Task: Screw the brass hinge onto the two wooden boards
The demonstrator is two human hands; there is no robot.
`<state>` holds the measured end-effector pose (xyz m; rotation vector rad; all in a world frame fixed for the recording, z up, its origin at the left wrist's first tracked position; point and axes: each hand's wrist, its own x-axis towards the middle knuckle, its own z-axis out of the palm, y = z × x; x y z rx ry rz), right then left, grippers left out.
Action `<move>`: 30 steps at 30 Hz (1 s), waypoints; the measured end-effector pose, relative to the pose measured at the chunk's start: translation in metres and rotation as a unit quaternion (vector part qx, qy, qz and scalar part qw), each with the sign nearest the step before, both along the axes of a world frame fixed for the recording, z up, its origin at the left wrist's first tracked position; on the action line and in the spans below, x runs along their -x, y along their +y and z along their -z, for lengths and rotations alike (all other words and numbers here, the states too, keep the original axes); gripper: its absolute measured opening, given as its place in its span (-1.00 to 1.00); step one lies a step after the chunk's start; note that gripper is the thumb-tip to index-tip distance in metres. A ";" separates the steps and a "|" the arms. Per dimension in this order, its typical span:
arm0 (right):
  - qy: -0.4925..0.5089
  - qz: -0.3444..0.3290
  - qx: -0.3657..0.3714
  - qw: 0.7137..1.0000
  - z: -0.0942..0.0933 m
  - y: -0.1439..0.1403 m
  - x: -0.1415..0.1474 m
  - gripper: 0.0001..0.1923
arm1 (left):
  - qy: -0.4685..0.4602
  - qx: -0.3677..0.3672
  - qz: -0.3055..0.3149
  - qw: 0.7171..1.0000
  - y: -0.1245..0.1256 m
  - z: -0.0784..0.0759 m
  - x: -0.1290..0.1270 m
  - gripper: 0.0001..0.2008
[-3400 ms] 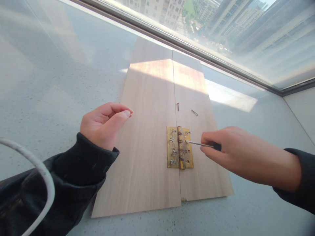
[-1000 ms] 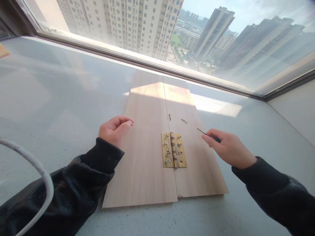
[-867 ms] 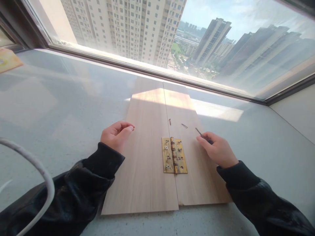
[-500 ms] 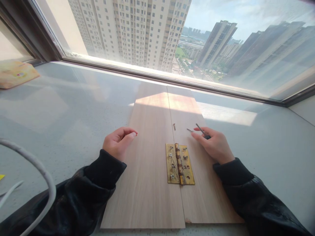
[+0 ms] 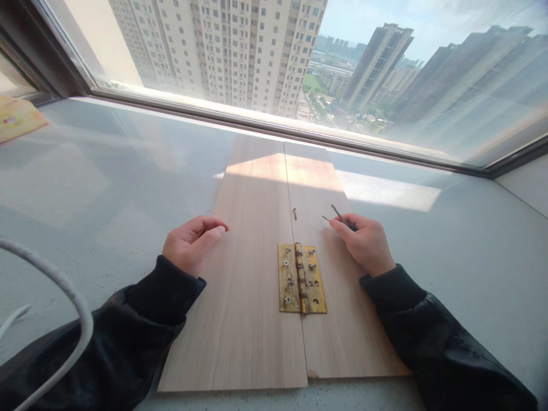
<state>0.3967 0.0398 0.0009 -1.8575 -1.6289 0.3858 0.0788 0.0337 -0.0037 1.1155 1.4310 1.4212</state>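
Observation:
My right hand [image 5: 366, 242], over the right board [image 5: 355, 342], is closed around a small screwdriver [image 5: 336, 211]. Its metal shaft points up and left, and the dark handle is mostly hidden in the fingers. A thin metal piece, perhaps a screw [image 5: 325, 218], sticks out by the thumb. Above the left board [image 5: 240, 319], my left hand [image 5: 190, 245] is pinched closed; whatever is between its fingertips does not show. A worn brass hinge [image 5: 283, 294] lies across the seam, with screws in several holes. Beyond it rests a loose screw [image 5: 294, 214].
The boards lie side by side on a pale speckled sill [image 5: 462, 274] below a large window [image 5: 252, 51]. A white cable [image 5: 81, 302] curves at the left. At the far left edge is a yellowish packet [image 5: 19, 120].
The view has shifted, so the boards and hinge sit slightly further left and higher in it. My right fingers have drawn in closer around the screwdriver. My left hand stays pinched.

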 end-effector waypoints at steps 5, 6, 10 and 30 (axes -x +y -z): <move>0.084 -0.036 -0.004 0.996 -0.006 -0.045 0.008 -0.72 | 0.012 0.004 0.005 1.000 0.001 0.000 0.002 -0.92; 0.093 -0.050 0.002 0.994 -0.008 -0.057 0.010 -0.75 | 0.013 0.004 0.004 1.000 0.002 0.001 0.003 -0.91; 0.099 -0.079 0.003 0.992 -0.012 -0.091 0.019 -0.85 | 0.024 0.002 0.004 1.000 0.003 0.002 0.004 -0.91; -0.010 -0.197 -0.106 0.975 -0.014 -0.089 0.040 -0.93 | 0.040 0.013 0.018 0.999 0.003 0.004 0.008 -0.93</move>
